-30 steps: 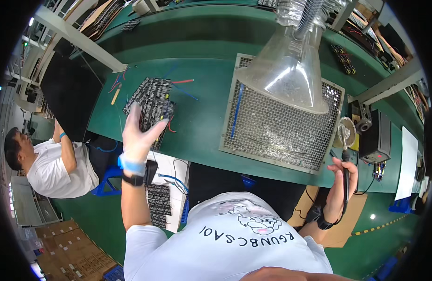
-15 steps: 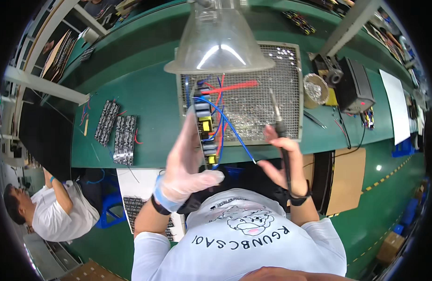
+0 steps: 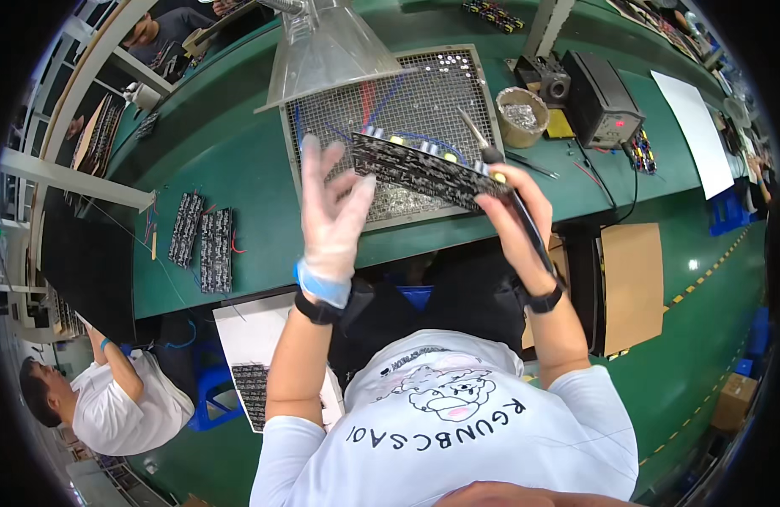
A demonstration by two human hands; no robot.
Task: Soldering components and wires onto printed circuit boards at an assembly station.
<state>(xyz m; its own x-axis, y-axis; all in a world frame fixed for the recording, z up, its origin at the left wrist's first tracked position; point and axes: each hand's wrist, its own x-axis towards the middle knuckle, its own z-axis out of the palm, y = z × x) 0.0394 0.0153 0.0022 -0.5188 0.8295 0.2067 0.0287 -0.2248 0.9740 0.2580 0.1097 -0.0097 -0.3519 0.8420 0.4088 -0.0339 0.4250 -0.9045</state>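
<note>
Swung from edge-on to plain-face-toward-wearer, the circuit board (image 3: 419, 171) slants above the mesh panel (image 3: 445, 93).
Pinching its right end, the right hand (image 3: 521, 215) also wraps the soldering iron (image 3: 490, 155), apparently angled to keep its tip clear; the gloved left hand (image 3: 331, 220), raised, fingers spread, meets the left end, contact unclear.

Black lettering (image 3: 433, 440) crosses the wearer's white shirt (image 3: 364, 473).
</note>
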